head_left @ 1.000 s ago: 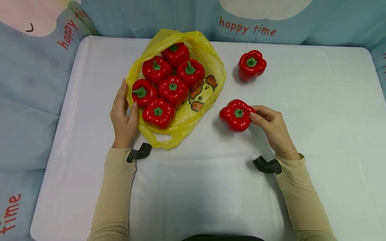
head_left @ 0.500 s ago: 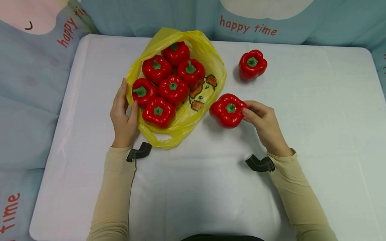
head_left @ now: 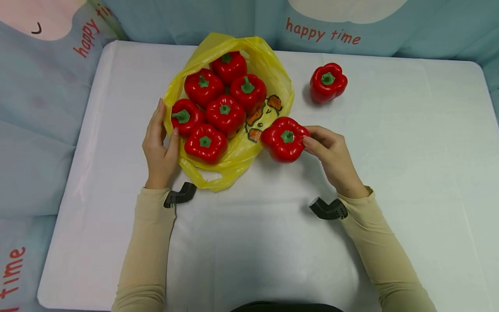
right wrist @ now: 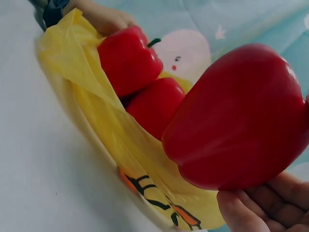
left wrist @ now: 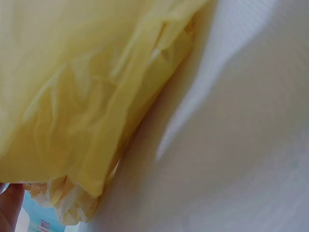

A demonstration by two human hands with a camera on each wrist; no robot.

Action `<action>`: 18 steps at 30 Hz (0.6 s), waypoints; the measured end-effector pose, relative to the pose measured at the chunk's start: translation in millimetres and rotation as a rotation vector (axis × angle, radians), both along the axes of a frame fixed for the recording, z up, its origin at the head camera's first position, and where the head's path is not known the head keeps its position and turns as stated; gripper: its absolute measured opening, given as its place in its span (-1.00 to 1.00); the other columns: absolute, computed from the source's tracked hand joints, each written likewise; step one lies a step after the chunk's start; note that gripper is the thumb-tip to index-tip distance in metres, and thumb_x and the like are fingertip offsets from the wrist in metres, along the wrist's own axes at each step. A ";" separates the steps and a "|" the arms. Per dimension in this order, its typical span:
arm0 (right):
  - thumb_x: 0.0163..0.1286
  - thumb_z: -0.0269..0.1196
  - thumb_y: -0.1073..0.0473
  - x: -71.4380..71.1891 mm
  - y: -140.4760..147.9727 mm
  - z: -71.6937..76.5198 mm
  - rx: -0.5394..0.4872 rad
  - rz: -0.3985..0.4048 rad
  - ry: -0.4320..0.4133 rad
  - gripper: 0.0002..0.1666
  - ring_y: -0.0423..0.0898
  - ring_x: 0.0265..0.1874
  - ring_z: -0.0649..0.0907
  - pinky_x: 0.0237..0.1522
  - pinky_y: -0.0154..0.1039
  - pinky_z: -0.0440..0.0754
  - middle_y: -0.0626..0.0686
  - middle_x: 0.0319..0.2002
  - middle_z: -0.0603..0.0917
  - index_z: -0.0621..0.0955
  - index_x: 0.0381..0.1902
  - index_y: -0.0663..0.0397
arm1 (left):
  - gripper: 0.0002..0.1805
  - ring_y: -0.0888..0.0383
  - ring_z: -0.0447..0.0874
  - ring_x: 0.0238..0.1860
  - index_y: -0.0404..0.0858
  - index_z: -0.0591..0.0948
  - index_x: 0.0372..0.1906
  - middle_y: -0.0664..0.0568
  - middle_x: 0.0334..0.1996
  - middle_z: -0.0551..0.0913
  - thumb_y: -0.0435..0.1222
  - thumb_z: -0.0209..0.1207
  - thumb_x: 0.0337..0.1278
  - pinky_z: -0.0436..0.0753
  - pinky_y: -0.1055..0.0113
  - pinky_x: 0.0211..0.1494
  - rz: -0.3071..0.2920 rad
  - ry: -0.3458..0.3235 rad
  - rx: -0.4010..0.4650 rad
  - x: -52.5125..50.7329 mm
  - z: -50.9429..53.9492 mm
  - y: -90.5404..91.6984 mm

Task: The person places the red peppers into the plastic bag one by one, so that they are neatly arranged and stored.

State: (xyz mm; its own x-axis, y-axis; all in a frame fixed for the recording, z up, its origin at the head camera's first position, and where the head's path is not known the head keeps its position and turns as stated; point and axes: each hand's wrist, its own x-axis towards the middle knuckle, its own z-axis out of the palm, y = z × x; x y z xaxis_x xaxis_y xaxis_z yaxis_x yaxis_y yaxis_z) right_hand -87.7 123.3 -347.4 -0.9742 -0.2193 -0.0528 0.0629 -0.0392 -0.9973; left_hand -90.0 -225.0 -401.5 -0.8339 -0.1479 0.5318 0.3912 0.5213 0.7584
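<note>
A yellow plastic bag (head_left: 243, 160) lies with its mouth facing up, and several red bell peppers (head_left: 225, 116) with green stems sit inside. My left hand (head_left: 159, 156) holds the bag's left rim, thumb over the edge and fingers along the outside; the left wrist view shows mostly the bag's side (left wrist: 72, 106). Between the thumb and fingers of my right hand (head_left: 333, 160) is another red bell pepper (head_left: 284, 139), held at the bag's right edge above its printed animal face. In the right wrist view this held pepper (right wrist: 241, 121) covers part of the bag.
One more red bell pepper (head_left: 328, 83) stands alone at the back of the white-covered table (head_left: 409, 143). A blue curtain (head_left: 257, 21) with printed words hangs behind and at the left. Black wrist mounts (head_left: 329, 209) stick out from both sleeves.
My right hand has carried its bell pepper leftward and slightly away from me, up to the bag's edge. The left hand stays on the bag's rim.
</note>
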 end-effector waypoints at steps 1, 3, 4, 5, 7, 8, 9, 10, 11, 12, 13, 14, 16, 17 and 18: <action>0.32 0.11 0.29 -0.6 -1.4 0.0 -0.001 0.003 -0.002 -0.78 -0.12 -0.22 0.62 -0.09 -0.30 0.64 -0.01 -0.23 0.68 0.64 -0.13 0.12 | -0.46 0.08 0.25 0.35 -0.43 0.32 0.31 -0.04 0.33 0.34 -0.49 0.02 0.19 0.34 0.19 0.34 0.001 -0.002 -0.004 0.2 0.3 0.2; 0.32 0.12 0.28 -2.2 -5.0 -0.1 0.003 0.013 -0.005 -0.77 -0.11 -0.20 0.62 -0.09 -0.30 0.64 -0.02 -0.22 0.67 0.64 -0.12 0.15 | -0.46 0.10 0.25 0.35 -0.44 0.33 0.31 -0.06 0.33 0.34 -0.51 0.03 0.18 0.34 0.20 0.34 0.008 -0.011 -0.004 0.8 2.0 1.3; 0.32 0.12 0.27 -3.0 -7.1 -0.1 0.002 0.017 -0.007 -0.76 -0.11 -0.20 0.62 -0.09 -0.30 0.64 -0.02 -0.22 0.67 0.63 -0.10 0.18 | -0.46 0.11 0.25 0.35 -0.45 0.33 0.30 -0.08 0.32 0.34 -0.53 0.03 0.17 0.34 0.21 0.34 0.014 -0.016 -0.003 1.3 3.5 2.1; 0.32 0.12 0.26 -3.9 -9.6 0.0 0.003 0.023 -0.008 -0.75 -0.11 -0.20 0.61 -0.09 -0.29 0.64 -0.02 -0.21 0.67 0.63 -0.09 0.20 | -0.46 0.11 0.25 0.35 -0.47 0.33 0.29 -0.11 0.32 0.34 -0.54 0.03 0.17 0.34 0.22 0.34 0.016 -0.021 0.000 2.0 5.9 3.6; 0.32 0.12 0.25 -5.5 -15.3 0.3 -0.002 0.037 -0.012 -0.71 -0.10 -0.19 0.61 -0.08 -0.28 0.64 -0.02 -0.20 0.67 0.61 -0.06 0.26 | -0.47 0.10 0.26 0.35 -0.51 0.32 0.28 -0.19 0.31 0.34 -0.57 0.02 0.16 0.33 0.21 0.34 0.020 -0.025 -0.003 4.1 12.6 7.4; 0.32 0.12 0.24 -6.3 -18.4 0.2 -0.005 0.046 -0.014 -0.69 -0.10 -0.19 0.61 -0.08 -0.28 0.63 -0.02 -0.20 0.67 0.60 -0.05 0.29 | -0.48 0.08 0.26 0.34 -0.54 0.32 0.27 -0.23 0.30 0.34 -0.58 0.01 0.15 0.33 0.21 0.34 0.021 -0.026 0.000 5.3 16.6 9.8; 0.32 0.12 0.23 -7.0 -21.5 0.0 -0.008 0.054 -0.016 -0.68 -0.10 -0.18 0.61 -0.08 -0.27 0.63 -0.03 -0.20 0.67 0.59 -0.04 0.31 | -0.49 0.07 0.26 0.34 -0.57 0.31 0.25 -0.28 0.29 0.34 -0.59 0.01 0.15 0.33 0.21 0.35 0.021 -0.024 -0.001 6.6 20.7 12.1; 0.31 0.13 0.23 -7.7 -24.7 -0.2 -0.012 0.062 -0.018 -0.66 -0.10 -0.18 0.61 -0.07 -0.26 0.63 -0.03 -0.20 0.67 0.58 -0.03 0.33 | -0.49 0.05 0.26 0.34 -0.60 0.31 0.24 -0.32 0.28 0.34 -0.60 0.00 0.14 0.33 0.20 0.35 0.021 -0.024 0.003 7.5 24.0 14.1; 0.31 0.13 0.22 -8.3 -27.9 -0.4 -0.017 0.069 -0.019 -0.64 -0.10 -0.17 0.61 -0.07 -0.26 0.63 -0.03 -0.20 0.67 0.58 -0.02 0.35 | -0.50 0.04 0.26 0.34 -0.62 0.30 0.23 -0.35 0.27 0.33 -0.61 0.00 0.14 0.32 0.19 0.35 0.018 -0.022 0.003 8.1 26.4 15.6; 0.31 0.14 0.21 -9.0 -31.1 -1.0 -0.023 0.075 -0.021 -0.63 -0.10 -0.17 0.61 -0.06 -0.25 0.63 -0.04 -0.20 0.67 0.57 -0.01 0.37 | -0.50 0.03 0.26 0.34 -0.62 0.30 0.23 -0.36 0.26 0.33 -0.62 -0.01 0.14 0.32 0.19 0.35 0.017 -0.019 0.004 8.5 27.7 16.4; 0.30 0.14 0.20 -9.7 -34.0 -1.7 -0.029 0.082 -0.023 -0.62 -0.10 -0.17 0.61 -0.06 -0.24 0.63 -0.04 -0.20 0.67 0.56 -0.01 0.37 | -0.50 0.03 0.27 0.34 -0.62 0.30 0.23 -0.36 0.26 0.33 -0.62 0.00 0.13 0.33 0.19 0.35 0.018 -0.019 0.007 8.3 27.4 16.4; 0.30 0.15 0.20 -10.5 -36.7 -2.6 -0.034 0.087 -0.024 -0.61 -0.10 -0.16 0.61 -0.05 -0.24 0.62 -0.04 -0.19 0.67 0.56 0.00 0.38 | -0.49 0.04 0.27 0.34 -0.61 0.31 0.23 -0.34 0.27 0.34 -0.62 0.00 0.13 0.33 0.19 0.35 0.018 -0.018 0.009 7.6 25.6 15.5; 0.29 0.16 0.19 -11.9 -41.5 -4.6 -0.038 0.095 -0.029 -0.59 -0.10 -0.16 0.61 -0.04 -0.23 0.62 -0.05 -0.19 0.67 0.56 0.00 0.39 | -0.48 0.05 0.27 0.34 -0.57 0.31 0.25 -0.27 0.29 0.34 -0.61 0.02 0.13 0.34 0.19 0.34 0.015 -0.011 0.006 5.4 18.8 11.7; 0.29 0.17 0.18 -12.6 -43.4 -5.8 -0.035 0.097 -0.033 -0.59 -0.10 -0.16 0.61 -0.04 -0.23 0.61 -0.05 -0.20 0.67 0.56 0.00 0.39 | -0.47 0.07 0.26 0.34 -0.55 0.32 0.26 -0.23 0.30 0.35 -0.60 0.03 0.13 0.34 0.19 0.34 0.014 -0.008 0.002 4.2 14.9 9.6; 0.29 0.17 0.18 -12.9 -45.0 -6.9 -0.033 0.100 -0.037 -0.59 -0.10 -0.17 0.60 -0.04 -0.20 0.61 -0.06 -0.21 0.66 0.56 0.00 0.38 | -0.46 0.08 0.26 0.34 -0.52 0.33 0.27 -0.19 0.30 0.35 -0.59 0.04 0.13 0.34 0.20 0.34 0.013 -0.007 0.004 3.1 11.2 7.4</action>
State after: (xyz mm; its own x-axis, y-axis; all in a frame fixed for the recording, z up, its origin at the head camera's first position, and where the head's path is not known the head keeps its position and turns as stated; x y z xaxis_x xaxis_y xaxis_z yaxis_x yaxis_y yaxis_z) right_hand -100.7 78.2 -354.3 -0.9450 -0.3172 -0.0800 0.1053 -0.0633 -0.9924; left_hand -87.0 -217.6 -390.3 -0.8355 -0.1607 0.5255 0.3794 0.5232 0.7631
